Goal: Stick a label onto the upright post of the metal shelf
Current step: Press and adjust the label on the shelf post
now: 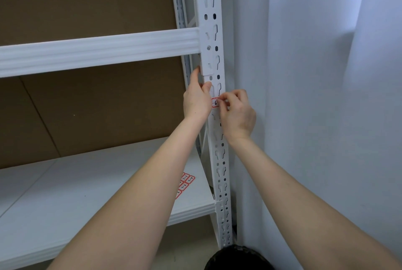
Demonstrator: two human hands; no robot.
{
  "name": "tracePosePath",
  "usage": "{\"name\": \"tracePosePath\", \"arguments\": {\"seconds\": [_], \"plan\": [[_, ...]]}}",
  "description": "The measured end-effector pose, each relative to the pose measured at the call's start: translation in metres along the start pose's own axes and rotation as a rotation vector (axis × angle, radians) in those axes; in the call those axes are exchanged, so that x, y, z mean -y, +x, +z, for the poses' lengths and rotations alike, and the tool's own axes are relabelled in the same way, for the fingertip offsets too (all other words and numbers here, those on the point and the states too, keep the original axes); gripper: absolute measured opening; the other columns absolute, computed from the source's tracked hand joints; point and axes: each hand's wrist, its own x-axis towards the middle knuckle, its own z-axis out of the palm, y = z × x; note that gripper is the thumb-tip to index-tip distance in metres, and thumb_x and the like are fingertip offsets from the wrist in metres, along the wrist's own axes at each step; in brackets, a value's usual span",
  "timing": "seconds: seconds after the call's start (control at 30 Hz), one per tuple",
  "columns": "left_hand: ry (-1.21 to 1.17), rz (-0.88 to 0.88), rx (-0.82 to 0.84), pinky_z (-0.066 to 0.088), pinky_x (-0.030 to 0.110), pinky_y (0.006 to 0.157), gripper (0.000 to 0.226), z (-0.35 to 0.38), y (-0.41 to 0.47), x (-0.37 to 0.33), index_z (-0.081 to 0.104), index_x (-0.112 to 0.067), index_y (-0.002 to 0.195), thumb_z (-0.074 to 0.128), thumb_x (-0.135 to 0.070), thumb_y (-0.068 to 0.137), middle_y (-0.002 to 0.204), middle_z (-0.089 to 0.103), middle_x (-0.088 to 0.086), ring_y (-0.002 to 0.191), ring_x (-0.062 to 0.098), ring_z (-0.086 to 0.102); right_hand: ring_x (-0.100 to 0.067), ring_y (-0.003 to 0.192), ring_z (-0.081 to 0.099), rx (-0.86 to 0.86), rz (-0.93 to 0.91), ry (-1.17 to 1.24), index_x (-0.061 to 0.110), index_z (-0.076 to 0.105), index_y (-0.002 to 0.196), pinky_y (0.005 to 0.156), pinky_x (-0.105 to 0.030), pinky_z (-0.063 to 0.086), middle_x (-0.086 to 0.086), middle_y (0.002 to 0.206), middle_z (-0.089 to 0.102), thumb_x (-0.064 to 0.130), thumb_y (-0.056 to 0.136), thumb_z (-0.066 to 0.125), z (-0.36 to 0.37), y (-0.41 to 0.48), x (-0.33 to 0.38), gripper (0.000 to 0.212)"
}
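Now | label (215,103) lies crosswise on post (206,25) | right hand (238,113) pinches label | left hand (196,100) grips post

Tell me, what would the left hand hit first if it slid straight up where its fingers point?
Probably the white crossbeam, right above the left hand; depth is hard to judge.

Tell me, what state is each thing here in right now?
label, against the front of the upright post, partly covered.
right hand, pinches the label's right edge.
left hand, grips the upright post just above the label.
upright post, standing, a beam hooked into it.
label sheet, lying flat on the lower shelf, partly out of sight.
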Motion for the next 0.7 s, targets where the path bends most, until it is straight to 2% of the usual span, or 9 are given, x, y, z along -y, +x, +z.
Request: {"name": "tracePosePath", "arguments": {"seconds": [0.1,0.17,0.23,0.37,0.57,0.7], "plan": [[-0.002,-0.007,0.009,0.048,0.041,0.094,0.046,-0.0003,-0.0005,0.0000,0.033,-0.028,0.143,0.042,-0.019,0.098,0.116,0.063,0.006,0.107,0.024,0.059,-0.023,0.072,0.066,-0.004,0.013,0.081,0.015,0.068,0.084,0.059,-0.035,0.052,-0.002,0.096,0.062,0.018,0.086,0.063,-0.0023,-0.0021,-0.0045,0.006],[0.000,-0.006,0.012,0.048,0.045,0.095,0.046,-0.0004,-0.0007,-0.0005,0.032,-0.028,0.143,0.043,-0.020,0.099,0.120,0.062,0.006,0.109,0.025,0.059,-0.019,0.076,0.067,-0.035,0.015,0.158,0.014,0.070,0.091,0.064,-0.037,0.055,-0.003,0.097,0.063,0.014,0.086,0.064,-0.0032,-0.0033,-0.0066,0.008],[0.003,-0.007,0.014,0.049,0.046,0.095,0.046,-0.0002,-0.0005,-0.0004,0.032,-0.028,0.143,0.042,-0.021,0.099,0.120,0.062,0.005,0.109,0.024,0.059,-0.020,0.073,0.066,-0.046,-0.001,0.177,0.016,0.072,0.096,0.063,-0.035,0.055,-0.003,0.095,0.064,0.015,0.085,0.064,-0.0023,-0.0054,-0.0070,0.013],[0.006,-0.006,0.008,0.049,0.045,0.094,0.046,-0.0001,0.0000,0.0004,0.032,-0.028,0.143,0.042,-0.020,0.099,0.118,0.063,0.005,0.107,0.024,0.059,-0.021,0.067,0.063,-0.080,0.012,0.188,0.020,0.075,0.091,0.058,-0.034,0.052,-0.001,0.089,0.063,0.021,0.084,0.067,0.0006,-0.0085,-0.0066,0.011],[0.021,0.007,0.009,0.048,0.044,0.097,0.046,0.0008,0.0000,0.0005,0.030,-0.026,0.144,0.041,-0.020,0.100,0.129,0.059,0.006,0.114,0.024,0.057,-0.018,0.069,0.066,-0.088,0.085,0.209,0.021,0.073,0.083,0.059,-0.036,0.052,0.002,0.091,0.064,0.023,0.082,0.069,0.0045,-0.0077,-0.0011,0.005],[0.042,0.010,0.002,0.048,0.042,0.093,0.047,0.0019,0.0006,0.0012,0.029,-0.028,0.144,0.040,-0.021,0.100,0.127,0.060,0.005,0.112,0.024,0.058,-0.019,0.072,0.066,-0.032,0.114,0.153,0.021,0.072,0.080,0.060,-0.033,0.051,0.003,0.094,0.063,0.021,0.082,0.067,0.0021,-0.0016,0.0015,0.005]]}}
